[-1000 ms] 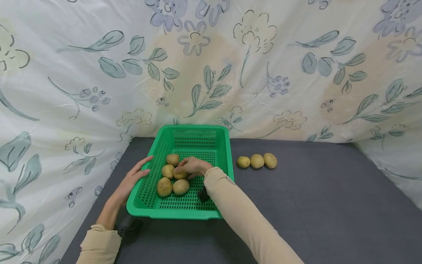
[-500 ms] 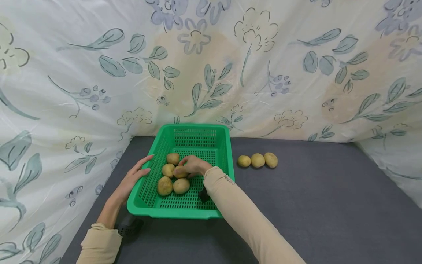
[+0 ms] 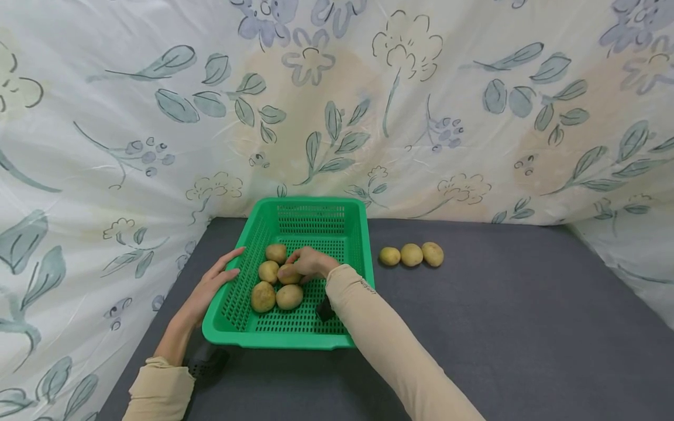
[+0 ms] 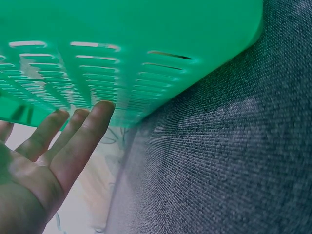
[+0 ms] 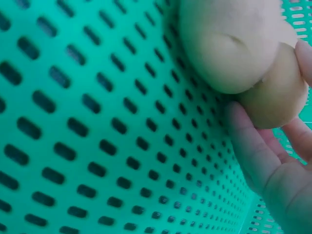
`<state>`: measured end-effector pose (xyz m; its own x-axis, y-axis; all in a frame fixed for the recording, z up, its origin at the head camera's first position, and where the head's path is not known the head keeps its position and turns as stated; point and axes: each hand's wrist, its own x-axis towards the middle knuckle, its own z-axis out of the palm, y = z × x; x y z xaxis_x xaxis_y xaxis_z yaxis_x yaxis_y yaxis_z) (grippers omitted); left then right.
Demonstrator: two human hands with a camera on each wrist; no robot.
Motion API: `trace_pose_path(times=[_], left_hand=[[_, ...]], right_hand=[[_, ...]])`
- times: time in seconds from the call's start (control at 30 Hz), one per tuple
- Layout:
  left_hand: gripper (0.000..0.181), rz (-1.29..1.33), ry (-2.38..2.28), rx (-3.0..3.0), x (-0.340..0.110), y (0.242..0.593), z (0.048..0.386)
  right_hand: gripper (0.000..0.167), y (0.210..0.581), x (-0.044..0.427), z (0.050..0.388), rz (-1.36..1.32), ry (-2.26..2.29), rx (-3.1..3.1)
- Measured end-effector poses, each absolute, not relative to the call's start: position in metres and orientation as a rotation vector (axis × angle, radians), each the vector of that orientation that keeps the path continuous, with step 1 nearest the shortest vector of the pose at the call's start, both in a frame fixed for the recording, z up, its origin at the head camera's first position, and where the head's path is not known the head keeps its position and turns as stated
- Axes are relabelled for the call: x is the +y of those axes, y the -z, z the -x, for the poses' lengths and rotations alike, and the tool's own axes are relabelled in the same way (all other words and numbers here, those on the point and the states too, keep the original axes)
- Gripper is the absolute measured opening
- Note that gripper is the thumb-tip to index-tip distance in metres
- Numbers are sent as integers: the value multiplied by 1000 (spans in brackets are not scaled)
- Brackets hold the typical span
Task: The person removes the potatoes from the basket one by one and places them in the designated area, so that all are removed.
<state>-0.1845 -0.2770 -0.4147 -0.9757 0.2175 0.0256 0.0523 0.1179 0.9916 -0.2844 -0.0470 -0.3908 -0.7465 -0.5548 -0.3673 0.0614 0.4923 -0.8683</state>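
Note:
A green plastic basket (image 3: 326, 341) stands on the dark table with several potatoes inside its left half. My right hand (image 3: 312, 263) reaches into it and grips one potato (image 3: 289, 275), fingers and thumb around its sides. That gripped potato (image 5: 275, 92) appears in the right wrist view, partly behind a nearer potato (image 5: 231, 44). Close around it lie other potatoes (image 3: 262, 297), low on the basket floor. My left hand (image 3: 206, 294) rests against the basket's left side; in the left wrist view its extended fingers (image 4: 80, 141) touch the slotted outer wall.
Three potatoes (image 3: 411, 255) sit in a row on the table (image 3: 500, 316), right of the basket. A floral curtain (image 3: 337, 105) hangs along the table's back and left edges. A black wrist camera (image 3: 325, 310) sits under the right forearm, over the basket.
Both hands keep their places; the right still holds the same potato in the basket. The head view has shifted very slightly.

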Motion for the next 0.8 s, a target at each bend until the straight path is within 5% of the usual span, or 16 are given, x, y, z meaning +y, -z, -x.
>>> trace_pose_path(times=[0.8], left_hand=[[56,-269,-1982,2269,-277,413,182]], right_hand=[[40,379,-50,288,342,1659,1910]])
